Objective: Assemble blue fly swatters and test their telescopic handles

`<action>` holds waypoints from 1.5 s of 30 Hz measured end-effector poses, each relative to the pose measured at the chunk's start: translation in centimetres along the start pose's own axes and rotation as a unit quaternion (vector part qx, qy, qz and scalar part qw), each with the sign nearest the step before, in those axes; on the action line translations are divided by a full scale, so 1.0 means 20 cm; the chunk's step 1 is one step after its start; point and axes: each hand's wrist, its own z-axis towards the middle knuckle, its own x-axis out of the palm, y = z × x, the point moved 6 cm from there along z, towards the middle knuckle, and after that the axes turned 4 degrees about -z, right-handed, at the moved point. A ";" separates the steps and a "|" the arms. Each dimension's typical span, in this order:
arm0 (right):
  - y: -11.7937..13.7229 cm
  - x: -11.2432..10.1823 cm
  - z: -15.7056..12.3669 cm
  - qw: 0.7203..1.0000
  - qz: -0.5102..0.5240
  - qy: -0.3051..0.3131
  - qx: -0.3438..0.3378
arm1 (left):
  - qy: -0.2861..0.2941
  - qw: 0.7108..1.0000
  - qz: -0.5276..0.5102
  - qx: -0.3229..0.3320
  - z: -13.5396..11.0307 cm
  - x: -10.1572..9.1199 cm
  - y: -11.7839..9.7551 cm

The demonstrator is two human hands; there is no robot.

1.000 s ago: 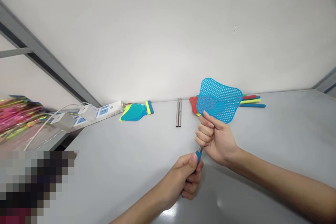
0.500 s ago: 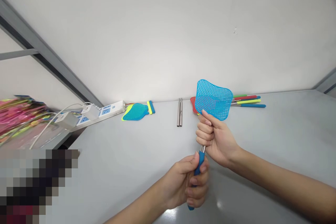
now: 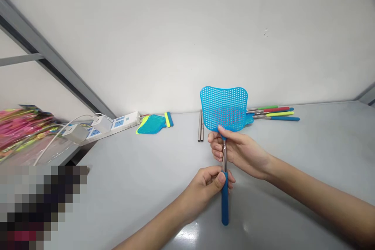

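A blue plastic fly swatter stands nearly upright between my hands, its mesh head [image 3: 224,108] high and its telescopic steel shaft [image 3: 224,156] running down to a blue handle [image 3: 224,203]. My right hand [image 3: 238,150] is shut around the shaft just below the head. Lower down, my left hand [image 3: 203,191] grips the top of the blue handle, whose end sticks out below my fingers. Part of the mesh head overlaps a blue swatter [image 3: 249,120] lying at the back of the table.
Along the wall lie a stack of swatter heads [image 3: 151,125], a pair of steel rods [image 3: 200,125] and several coloured handles [image 3: 272,113]. A power strip [image 3: 117,125] with plugged-in chargers sits back left, beside a pink packaged bundle [image 3: 20,129]. A pixelated patch covers the lower left.
The swatter has turned upright and its head has shifted left. More steel shaft shows between my hands, and the blue handle now extends lower, below my left hand.
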 end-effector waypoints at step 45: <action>0.06 0.01 -0.02 0.993 0.103 -0.034 -0.056 | 0.042 0.969 -0.178 -0.167 -0.10 0.05 0.03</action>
